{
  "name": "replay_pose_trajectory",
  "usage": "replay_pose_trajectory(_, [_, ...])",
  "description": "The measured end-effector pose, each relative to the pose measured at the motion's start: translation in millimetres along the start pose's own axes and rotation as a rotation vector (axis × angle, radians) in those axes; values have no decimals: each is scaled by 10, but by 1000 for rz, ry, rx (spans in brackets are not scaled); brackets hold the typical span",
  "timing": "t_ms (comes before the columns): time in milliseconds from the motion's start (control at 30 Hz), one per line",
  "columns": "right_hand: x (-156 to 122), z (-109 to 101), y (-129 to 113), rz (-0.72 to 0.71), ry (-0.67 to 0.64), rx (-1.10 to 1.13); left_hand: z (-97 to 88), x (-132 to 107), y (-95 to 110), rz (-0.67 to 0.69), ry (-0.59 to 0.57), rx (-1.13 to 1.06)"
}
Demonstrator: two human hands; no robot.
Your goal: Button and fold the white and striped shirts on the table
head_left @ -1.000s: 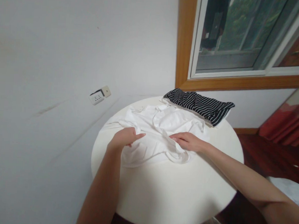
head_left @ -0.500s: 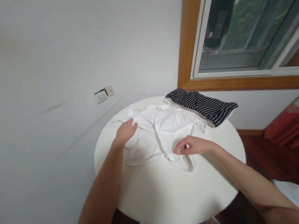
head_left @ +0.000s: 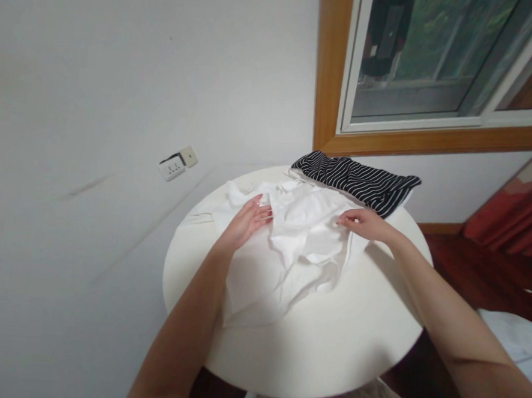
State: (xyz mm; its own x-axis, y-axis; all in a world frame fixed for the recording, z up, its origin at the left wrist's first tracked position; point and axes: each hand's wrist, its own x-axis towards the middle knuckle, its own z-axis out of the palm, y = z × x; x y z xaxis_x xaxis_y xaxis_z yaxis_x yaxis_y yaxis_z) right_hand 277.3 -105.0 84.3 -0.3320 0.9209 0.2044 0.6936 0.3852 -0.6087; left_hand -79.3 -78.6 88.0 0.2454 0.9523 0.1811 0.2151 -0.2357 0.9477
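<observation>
A thin white garment (head_left: pixel 261 277) lies rumpled over the middle of the round white table (head_left: pixel 319 358), part of it lifted in loose folds. My left hand (head_left: pixel 246 223) rests on its left part with fingers spread apart, touching the cloth. On the right side of the garment, my right hand (head_left: pixel 364 223) is closed, its thumb and fingertips pinching a bit of the raised fabric. Some of the right fingers are hidden behind the hand.
A folded black-and-white striped garment (head_left: pixel 357 180) lies at the table's back right edge. Behind the table are a white wall with a socket (head_left: pixel 173 168) and a wood-framed window (head_left: pixel 330 65). A red curtain (head_left: pixel 513 208) hangs at the right.
My right hand has moved away from me, raising the garment's folds. My left hand has shifted right and its fingers have spread. The garment's near edge has slid closer to me.
</observation>
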Motion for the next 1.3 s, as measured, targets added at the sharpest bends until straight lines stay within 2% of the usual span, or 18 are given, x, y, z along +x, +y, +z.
replay_pose_trajectory(133, [23,92,54,-1,-202,-105,258,-5,-311,165,-127,578])
replay_pose_trajectory(200, [16,87,1,1,-165,-138,339,-10,-449,260,-185,848])
replay_pose_trajectory(267, [-7,51,-103,-39,-78,-155,367,-1,-543,306,-214,969])
replay_pose_trajectory(333, [-55,6,-249,-115,-48,-120,357,22,-596,323,-210,982])
replay_pose_trajectory(367, [-91,-10,-332,-145,-76,-77,346,36,-610,332,-207,974])
replay_pose_trajectory(467, [-224,20,-582,-166,-312,52,317,70,-627,354,-198,958])
replay_pose_trajectory(533, [-300,122,-712,-164,-435,2,310,86,-627,356,-197,957])
replay_pose_trajectory(600, [-343,269,-801,-178,-413,-164,309,99,-625,350,-195,960])
replay_pose_trajectory(667, [-353,413,-859,-220,-303,-322,306,110,-625,344,-193,968])
replay_pose_trajectory(733, [-352,506,-911,-306,-225,-378,296,121,-631,341,-194,977])
replay_pose_trajectory(800, [-365,536,-971,-420,-196,-305,279,129,-644,347,-196,974])
replay_pose_trajectory(900, [-421,531,-1060,-566,-218,-64,251,138,-669,368,-194,936])
replay_pose_trajectory(967, [-455,547,-1087,-636,-305,50,242,139,-679,375,-191,916])
replay_pose_trajectory(1033, [-460,579,-1072,-676,-454,120,242,136,-672,372,-183,910])
replay_pose_trajectory(1100, [-427,597,-1020,-651,-604,200,250,125,-636,374,-154,900])
replay_pose_trajectory(1167, [-365,570,-943,-558,-649,302,261,105,-549,390,-100,894])
replay_pose_trajectory(1233, [-290,501,-844,-450,-537,363,279,62,-399,416,-16,904])
replay_pose_trajectory(1300, [-218,425,-722,-396,-359,317,310,-24,-195,444,77,919])
